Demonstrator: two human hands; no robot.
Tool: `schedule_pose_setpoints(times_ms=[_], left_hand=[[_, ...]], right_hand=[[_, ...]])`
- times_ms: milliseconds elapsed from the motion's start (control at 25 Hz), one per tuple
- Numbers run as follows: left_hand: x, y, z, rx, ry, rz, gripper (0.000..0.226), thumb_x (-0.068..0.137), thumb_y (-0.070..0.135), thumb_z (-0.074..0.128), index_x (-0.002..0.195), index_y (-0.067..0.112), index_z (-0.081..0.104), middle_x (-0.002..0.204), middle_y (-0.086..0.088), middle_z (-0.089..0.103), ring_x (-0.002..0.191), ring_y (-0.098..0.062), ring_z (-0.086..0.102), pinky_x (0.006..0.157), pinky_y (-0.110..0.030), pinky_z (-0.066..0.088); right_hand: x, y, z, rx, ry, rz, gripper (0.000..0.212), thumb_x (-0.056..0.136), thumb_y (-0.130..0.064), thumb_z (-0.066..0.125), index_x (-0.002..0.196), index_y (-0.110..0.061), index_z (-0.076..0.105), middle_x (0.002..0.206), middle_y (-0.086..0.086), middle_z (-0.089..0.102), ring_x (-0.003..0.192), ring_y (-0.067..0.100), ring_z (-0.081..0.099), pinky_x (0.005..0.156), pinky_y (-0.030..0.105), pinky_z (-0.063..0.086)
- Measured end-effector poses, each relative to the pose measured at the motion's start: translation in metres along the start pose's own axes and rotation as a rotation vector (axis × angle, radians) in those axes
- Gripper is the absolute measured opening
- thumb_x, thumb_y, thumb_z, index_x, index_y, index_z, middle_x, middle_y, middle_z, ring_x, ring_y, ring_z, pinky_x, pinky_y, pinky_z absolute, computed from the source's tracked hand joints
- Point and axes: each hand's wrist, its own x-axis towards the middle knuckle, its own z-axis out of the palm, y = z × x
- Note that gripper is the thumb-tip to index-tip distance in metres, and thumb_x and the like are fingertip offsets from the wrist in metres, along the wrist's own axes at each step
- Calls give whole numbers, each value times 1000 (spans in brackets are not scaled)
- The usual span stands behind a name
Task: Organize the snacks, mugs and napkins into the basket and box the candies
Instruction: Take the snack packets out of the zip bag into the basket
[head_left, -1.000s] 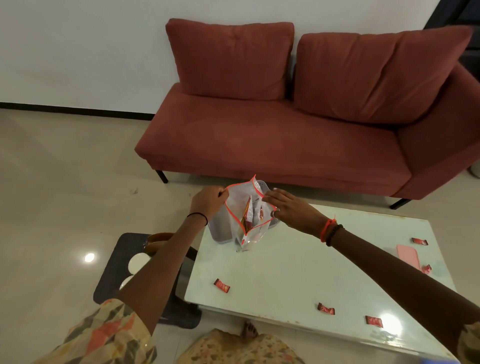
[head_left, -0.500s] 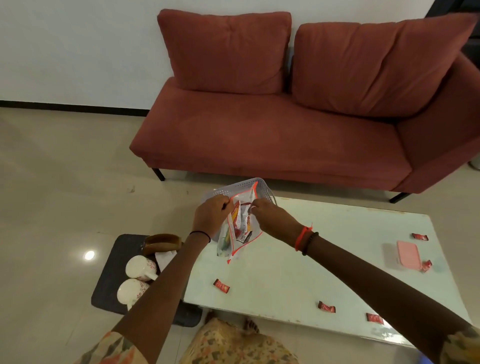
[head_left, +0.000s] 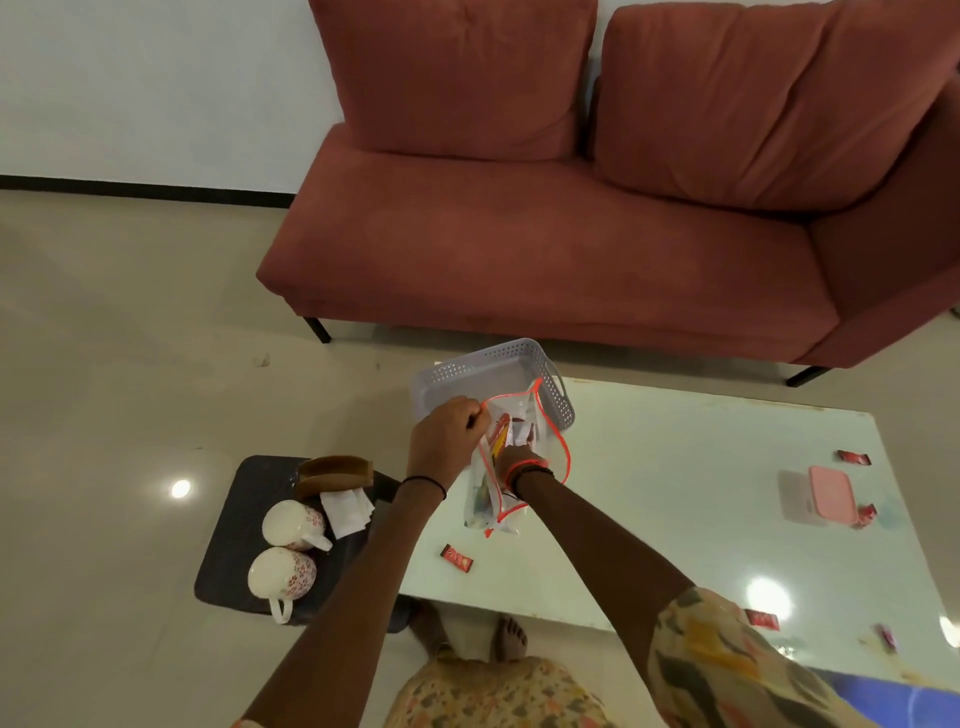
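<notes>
A clear zip bag (head_left: 551, 453) with an orange rim stands on the white table (head_left: 675, 493), in front of the grey perforated basket (head_left: 467, 374). Snack packets show inside the bag. My left hand (head_left: 447, 436) pinches the bag's left rim. My right hand (head_left: 514, 461) is plunged into the bag up to the wrist, its fingers hidden among the packets. Red candies lie loose on the table, one near the bag (head_left: 457, 557) and others at the right (head_left: 852, 458). A pink box (head_left: 831, 491) lies at the right.
A low black stool (head_left: 223, 571) left of the table carries two white floral mugs (head_left: 293, 525), white napkins (head_left: 345, 512) and a brown wooden holder (head_left: 332, 475). A red sofa (head_left: 519, 249) stands behind the table. My bare feet are under the near edge.
My right hand went from the bag's right rim down into the bag. The view tilted downward, so the mugs and napkins came into sight. My left hand kept its hold on the rim.
</notes>
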Motion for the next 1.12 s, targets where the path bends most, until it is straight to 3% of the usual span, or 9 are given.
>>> schedule_pose_setpoints(times_ms=[160,360,480,560,600,760,880,1000,1120], left_hand=[[4,-8,-1,-51,20,17,29,92,30,51,73,9,58,76,-8,66,63,-10,50,63,-16,47],[21,-15,-13,-96,-3,6,30,92,29,50,68,11,54,64,-3,55,58,-11,47,52,-8,33],[38,-19,-23,-105,-27,17,31,92,28,49,64,16,47,59,4,47,49,-10,39,46,-8,21],[49,-23,-28,-114,-39,28,29,92,28,49,64,17,47,56,7,44,45,-6,38,44,-7,24],[55,-27,-30,-124,-45,23,29,92,27,49,65,17,47,55,7,43,45,-5,38,44,-6,24],[83,-54,-31,-182,-76,-27,32,91,28,49,63,12,49,57,-1,48,49,-12,43,49,-18,29],[108,-80,-24,-208,-116,-61,41,89,34,50,55,11,48,52,-3,45,54,-21,47,50,-29,30],[130,-98,-19,-269,-114,-46,46,80,48,46,48,19,30,46,2,31,49,-17,37,52,-29,28],[143,-113,-9,-326,-73,-59,44,78,46,45,47,20,29,44,2,31,45,-15,33,49,-27,26]], right_hand=[[-4,-13,0,60,-16,79,56,97,-22,32,147,-5,15,146,19,40,126,34,48,105,39,42],[3,-24,-19,-4,49,-100,42,98,-18,33,139,-9,37,134,18,52,92,18,48,81,31,40],[6,-32,-31,28,125,-81,36,100,-15,23,120,-5,50,116,27,56,96,29,58,98,38,45],[7,-41,-42,164,134,34,33,100,-10,26,86,1,54,98,24,57,100,30,54,100,36,42],[7,-46,-51,186,176,63,31,99,-9,29,84,0,54,95,21,59,99,30,55,97,36,43],[6,-63,-87,273,454,-34,39,94,-7,42,131,8,39,115,22,61,105,34,61,88,38,49],[-1,-59,-129,362,587,-93,31,85,-6,57,115,1,53,105,16,66,96,31,64,83,40,53],[-10,-34,-169,683,542,-117,39,71,-1,73,109,-3,62,102,8,69,91,21,64,87,34,53],[-13,10,-180,1029,627,-162,33,76,0,71,109,-4,66,104,14,71,95,28,68,93,45,52]])
